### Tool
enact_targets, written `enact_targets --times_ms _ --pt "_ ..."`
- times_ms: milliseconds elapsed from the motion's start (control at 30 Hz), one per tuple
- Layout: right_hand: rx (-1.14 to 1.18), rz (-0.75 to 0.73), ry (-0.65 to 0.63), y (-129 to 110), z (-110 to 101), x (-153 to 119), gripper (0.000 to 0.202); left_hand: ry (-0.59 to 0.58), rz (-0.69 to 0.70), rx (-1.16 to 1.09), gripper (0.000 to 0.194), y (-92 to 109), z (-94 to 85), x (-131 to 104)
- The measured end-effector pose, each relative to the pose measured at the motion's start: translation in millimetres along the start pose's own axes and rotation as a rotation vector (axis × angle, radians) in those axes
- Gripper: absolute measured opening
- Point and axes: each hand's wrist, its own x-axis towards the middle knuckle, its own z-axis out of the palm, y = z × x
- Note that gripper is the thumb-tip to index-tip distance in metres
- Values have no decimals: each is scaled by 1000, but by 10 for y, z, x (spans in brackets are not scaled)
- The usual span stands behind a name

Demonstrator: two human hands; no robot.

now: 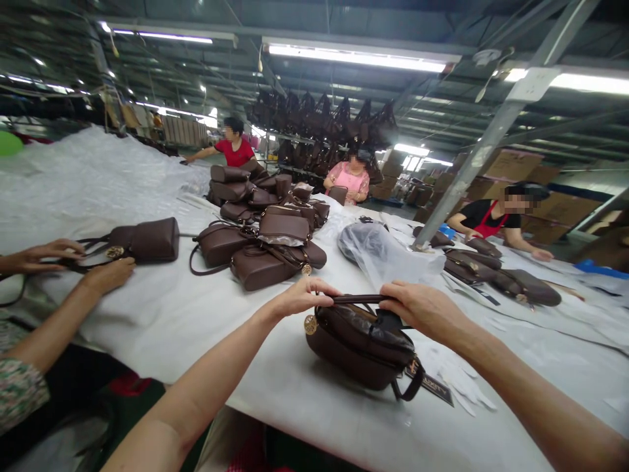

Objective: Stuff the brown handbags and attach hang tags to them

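Observation:
A dark brown handbag [354, 354] rests on the white-covered table right in front of me, its top open with clear plastic showing inside. My left hand [309, 296] pinches one end of the bag's handle strap [358, 299]. At the strap's other end, my right hand [415, 303] has its fingers closed round it, so the strap is stretched level between both hands. A round gold charm [310, 324] hangs at the bag's left end. Beside the right end lies a black tag with lettering [435, 388], partly covered by a loop of strap.
Several brown handbags [275, 262] are piled left of centre. At the left, another person's hands [105, 270] handle a brown bag [150, 240]. Plastic film [393, 259], white gloves [464, 377] and more bags [525, 286] lie to the right, near a slanting metal post [472, 170]. Several co-workers stand beyond.

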Motion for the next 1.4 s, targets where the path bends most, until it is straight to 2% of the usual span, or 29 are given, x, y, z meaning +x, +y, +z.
enact_targets --times_ms 33,100,167,233,300,367,433,533,600,667,733,800,900,933,1000,1067,1100,1167,1200,1233,1300,1400 --pt "54 -7 36 21 -1 -10 22 22 -2 -84 37 3 -15 -17" --pt "203 -13 118 45 -28 -49 25 151 6 -213 45 29 -35 -68" --pt "350 15 169 17 -95 -92 30 323 2 -234 43 91 -12 -139" --pt "421 36 193 -74 -190 -105 30 398 -22 -220 35 198 80 -214" --pt "402 -1 234 -201 -289 -67 28 320 -29 -282 36 337 233 -275" --pt "334 -62 296 -311 -366 4 25 175 -20 -410 43 465 403 -318" --pt "268 -96 353 -364 -408 64 23 65 -66 -477 41 530 529 -360" --pt "228 -96 385 -340 -391 41 24 47 -185 -414 29 476 555 -485" --pt "267 -78 325 -316 -307 -65 25 76 -219 -365 31 378 485 -629" --pt "356 -58 191 -352 -156 -214 25 85 -237 -303 29 291 407 -794" --pt "498 -34 57 -488 52 -361 22 62 -261 -198 24 258 368 -933" --pt "744 4 -26 -725 276 -464 32 22 -266 -73 21 290 384 -1012" --pt "1291 13 -138 -1159 546 -493 66 -44 -201 62 18 401 457 -1027" --pt "1446 16 -179 -1282 602 -474 70 -57 -175 79 18 428 473 -1015" --pt "1609 55 -262 -1437 656 -410 61 -86 -158 30 18 427 469 -981" --pt "1525 94 -297 -1437 631 -328 41 -41 -171 -70 22 334 419 -932" --pt "1398 75 -269 -1382 595 -283 36 47 -172 -86 21 257 384 -899" --pt "1052 -10 -108 -1195 495 -185 32 325 -145 6 13 67 321 -810" --pt "878 -41 -2 -1085 442 -131 31 453 -112 88 15 -32 300 -754" --pt "724 -50 95 -977 396 -76 30 539 -67 165 26 -125 289 -693" --pt "502 -21 219 -803 343 27 33 577 29 254 44 -272 292 -564" --pt "304 -13 230 -701 393 122 36 540 134 321 36 -385 326 -398"
